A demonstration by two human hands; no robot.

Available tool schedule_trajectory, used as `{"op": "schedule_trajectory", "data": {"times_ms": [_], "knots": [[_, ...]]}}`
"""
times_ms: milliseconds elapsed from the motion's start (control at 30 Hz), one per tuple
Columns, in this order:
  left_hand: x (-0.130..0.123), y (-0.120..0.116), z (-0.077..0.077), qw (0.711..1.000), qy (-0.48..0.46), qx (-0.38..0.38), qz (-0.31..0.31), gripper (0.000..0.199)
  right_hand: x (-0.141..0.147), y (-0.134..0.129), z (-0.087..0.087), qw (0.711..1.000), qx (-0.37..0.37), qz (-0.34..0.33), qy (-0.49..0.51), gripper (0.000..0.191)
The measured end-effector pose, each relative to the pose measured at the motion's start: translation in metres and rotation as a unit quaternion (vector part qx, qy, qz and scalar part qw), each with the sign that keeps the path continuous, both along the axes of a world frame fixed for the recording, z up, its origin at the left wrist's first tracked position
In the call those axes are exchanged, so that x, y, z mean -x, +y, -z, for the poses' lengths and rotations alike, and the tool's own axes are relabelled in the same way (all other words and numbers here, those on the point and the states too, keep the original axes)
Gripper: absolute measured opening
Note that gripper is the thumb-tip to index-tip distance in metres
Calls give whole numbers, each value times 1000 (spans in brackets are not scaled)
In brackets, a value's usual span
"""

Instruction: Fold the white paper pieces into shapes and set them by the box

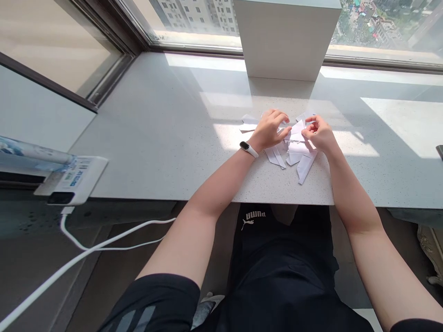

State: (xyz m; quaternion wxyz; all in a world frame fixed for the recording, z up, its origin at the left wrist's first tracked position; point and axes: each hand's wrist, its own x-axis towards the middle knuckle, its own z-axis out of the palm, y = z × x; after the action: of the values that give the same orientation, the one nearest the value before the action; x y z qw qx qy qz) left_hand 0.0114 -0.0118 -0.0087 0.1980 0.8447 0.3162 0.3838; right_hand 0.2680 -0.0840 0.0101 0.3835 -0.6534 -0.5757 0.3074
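Observation:
Several folded pieces of white paper (300,147) lie in a loose, overlapping pile on the pale speckled counter. Over the left part of the pile is my left hand (272,127), its fingers bent and the thumb apart from them, with nothing visible gripped. My right hand (320,133) is at the pile's right side, thumb and fingertips pinched on the edge of a folded paper piece (298,129). Other folded strips stick out below, one pointing toward the counter's front edge (306,168). My left wrist wears a white band (249,148) with a dark screen.
A grey-white box (284,41) stands at the back against the window. At the left is a white power bank (78,180) with a white cable (114,240) hanging below the counter. A dark object (440,151) shows at the right edge. Sunlight patches cross the counter (155,138).

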Motion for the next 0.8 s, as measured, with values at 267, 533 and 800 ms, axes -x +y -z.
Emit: {"op": "schedule_trajectory", "data": {"times_ms": [267, 533, 800], "knots": [[4, 6, 6, 997, 68, 16, 45, 31, 3, -4, -6, 1000, -9, -26, -3, 36], [-2, 10, 16, 996, 50, 29, 62, 23, -1, 0, 0, 996, -47, 8, -71, 32], [7, 12, 5, 975, -178, 130, 27, 25, -9, 8, 3, 991, -95, 39, -83, 28]]}}
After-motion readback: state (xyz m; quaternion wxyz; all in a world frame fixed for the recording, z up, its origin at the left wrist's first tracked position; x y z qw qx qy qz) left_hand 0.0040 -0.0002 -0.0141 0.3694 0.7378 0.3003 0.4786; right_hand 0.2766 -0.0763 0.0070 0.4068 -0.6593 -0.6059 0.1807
